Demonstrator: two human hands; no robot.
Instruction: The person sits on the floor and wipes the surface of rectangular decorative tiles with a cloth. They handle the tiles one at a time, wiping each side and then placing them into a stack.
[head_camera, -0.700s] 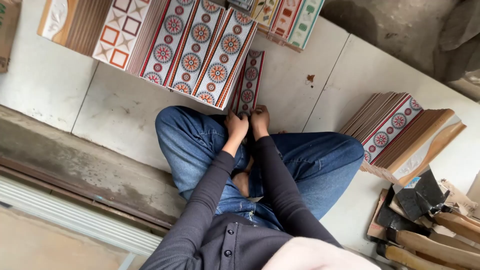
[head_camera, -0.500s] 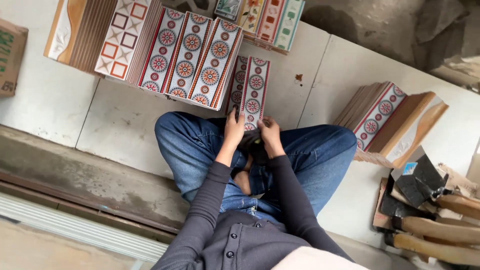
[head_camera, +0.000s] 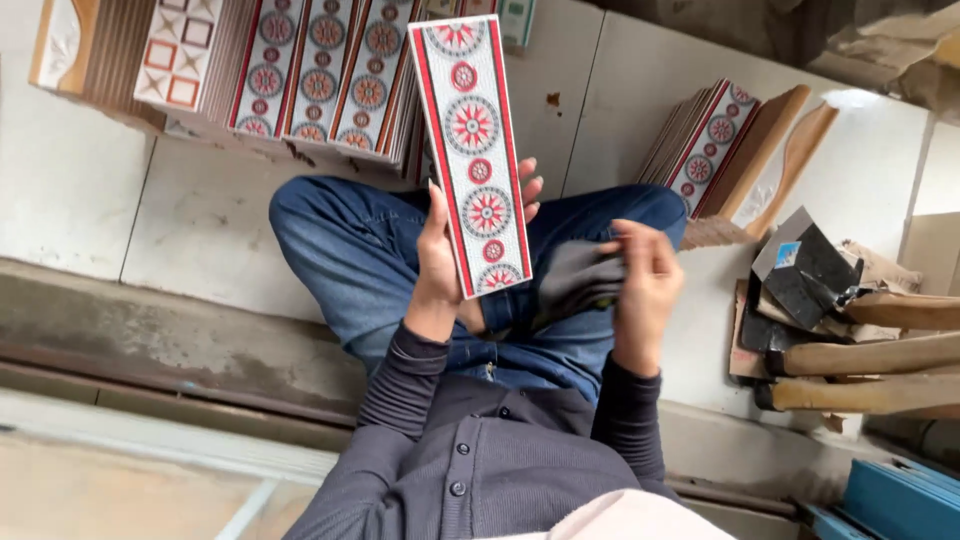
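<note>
Having risen from lap: tile (head_camera: 470, 150) in left hand (head_camera: 440, 262).

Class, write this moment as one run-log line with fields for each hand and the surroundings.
left hand: holds patterned tile upright | right hand: grips dark cloth | around: tile stacks on floor, hammers at right

Tile workshop: stacked patterned tiles (head_camera: 320, 80) on floor, wooden-handled hammers (head_camera: 860, 350) alongside.
</note>
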